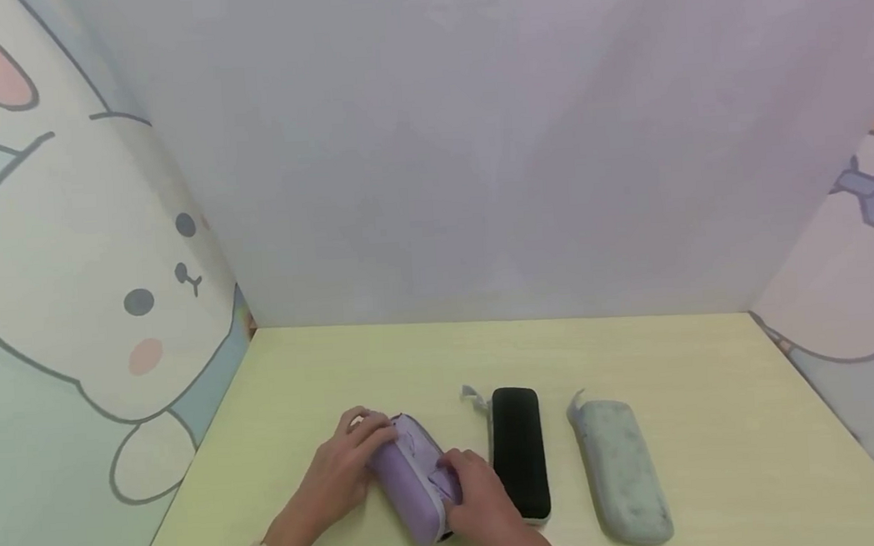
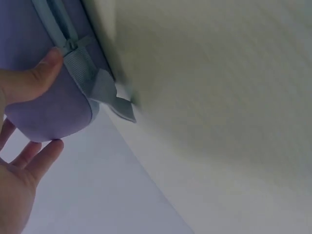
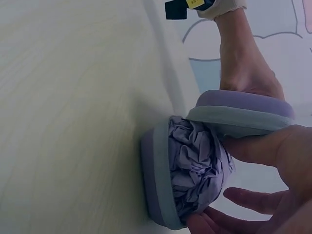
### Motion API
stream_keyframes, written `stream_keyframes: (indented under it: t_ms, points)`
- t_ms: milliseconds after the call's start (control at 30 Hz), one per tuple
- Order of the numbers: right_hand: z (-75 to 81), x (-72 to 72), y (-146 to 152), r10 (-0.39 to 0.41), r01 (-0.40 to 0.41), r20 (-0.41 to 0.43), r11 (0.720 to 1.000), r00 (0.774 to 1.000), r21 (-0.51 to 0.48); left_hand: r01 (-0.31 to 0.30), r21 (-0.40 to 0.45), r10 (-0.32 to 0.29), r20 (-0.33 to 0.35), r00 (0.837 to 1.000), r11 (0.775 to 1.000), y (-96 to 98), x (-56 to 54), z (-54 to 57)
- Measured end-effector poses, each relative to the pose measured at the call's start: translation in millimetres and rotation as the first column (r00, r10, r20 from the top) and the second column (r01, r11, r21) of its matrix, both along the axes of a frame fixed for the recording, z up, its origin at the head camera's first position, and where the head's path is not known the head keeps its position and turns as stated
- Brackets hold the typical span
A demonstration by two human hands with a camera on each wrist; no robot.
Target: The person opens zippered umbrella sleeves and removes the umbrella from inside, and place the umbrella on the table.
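A purple zip case (image 1: 405, 488) stands partly unzipped on the table, its pale zipper band facing up. My left hand (image 1: 337, 475) grips its far left end, with the thumb by the zipper end and a fabric tab (image 2: 116, 102) hanging there in the left wrist view. Crumpled purple stuffing (image 3: 192, 161) fills the opening in the right wrist view, beneath the raised half (image 3: 239, 117) of the case. At the near right end is my right hand (image 1: 485, 508). Its thumb touches the raised half, and its spread fingers reach to the lower rim and stuffing.
A black case (image 1: 519, 452) with a light strap lies just right of my right hand. Farther right is a pale mottled green case (image 1: 625, 470). A plain wall backs the yellowish table (image 1: 382, 360), and walls with cartoon animals flank it.
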State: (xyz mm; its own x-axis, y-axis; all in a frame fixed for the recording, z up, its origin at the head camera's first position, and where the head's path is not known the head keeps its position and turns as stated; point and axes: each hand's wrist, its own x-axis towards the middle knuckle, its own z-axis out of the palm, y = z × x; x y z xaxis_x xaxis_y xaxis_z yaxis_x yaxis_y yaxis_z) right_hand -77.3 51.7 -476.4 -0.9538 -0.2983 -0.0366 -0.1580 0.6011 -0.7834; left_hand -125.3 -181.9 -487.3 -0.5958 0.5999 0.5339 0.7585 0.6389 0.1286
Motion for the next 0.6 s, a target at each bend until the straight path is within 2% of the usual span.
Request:
stream_keyframes:
  t_ms: [167, 333, 500, 600]
  points:
    - [-3.4, -0.4, -13.5, -0.046, 0.048, -0.019, 0.991, 0.999, 0.125, -0.044, 0.021, 0.044, -0.017, 0.999, 0.999, -8.3, 6.1, -3.2]
    - [-4.6, -2.1, -25.5, -0.067, 0.072, -0.03, 0.98, 0.997, 0.184, -0.073, 0.102, 0.073, 0.001, 0.997, 0.992, -17.0, 5.0, 0.3]
    - [-3.4, -3.2, -40.5, -0.086, 0.083, -0.004, 0.945, 0.996, 0.317, -0.104, 0.133, 0.105, 0.005, 0.994, 0.986, -25.5, 2.6, 3.4]
    - [-4.6, -4.5, -48.7, -0.09, 0.093, -0.025, 0.918, 0.996, 0.386, -0.106, 0.137, 0.103, 0.025, 0.994, 0.985, -29.5, 0.5, 2.3]
